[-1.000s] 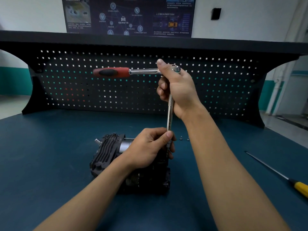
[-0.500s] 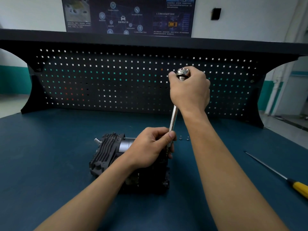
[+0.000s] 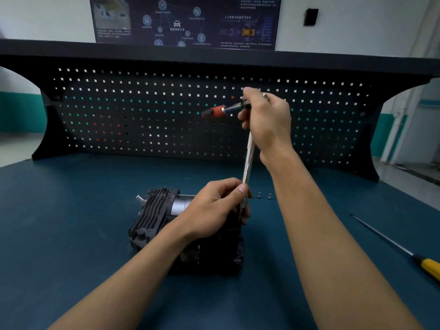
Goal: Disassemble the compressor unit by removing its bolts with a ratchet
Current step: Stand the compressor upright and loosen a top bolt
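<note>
The black, finned compressor unit (image 3: 152,215) lies on the dark blue surface (image 3: 71,246) near its middle, and the left forearm crosses in front of its near right part. A short metal stub sticks out at the unit's far left corner, and a bare silver section of its body shows between the fins and the left hand (image 3: 214,208). That hand is over the right part of the unit with its grip closed, thumb and curled fingers pinching the lower end of a long chrome extension bar (image 3: 247,160). The bar rises from the unit and leans slightly right. The fingers hide where its tip meets the unit. At the top of the bar is the ratchet (image 3: 221,110), its head wrapped in the right hand (image 3: 266,117). This grip is closed as well, the fingers curled round the ratchet head and the top of the bar. The ratchet's red and black handle points left and is blurred. Two small bolts (image 3: 259,195) lie close together on the surface just right of the left hand, apart from the unit. A screwdriver (image 3: 428,266) with a yellow handle lies well apart at the right edge, its thin shaft pointing up and left. A black pegboard (image 3: 142,115) stands along the back of the surface, and a dark poster (image 3: 183,20) hangs on the wall above it.
</note>
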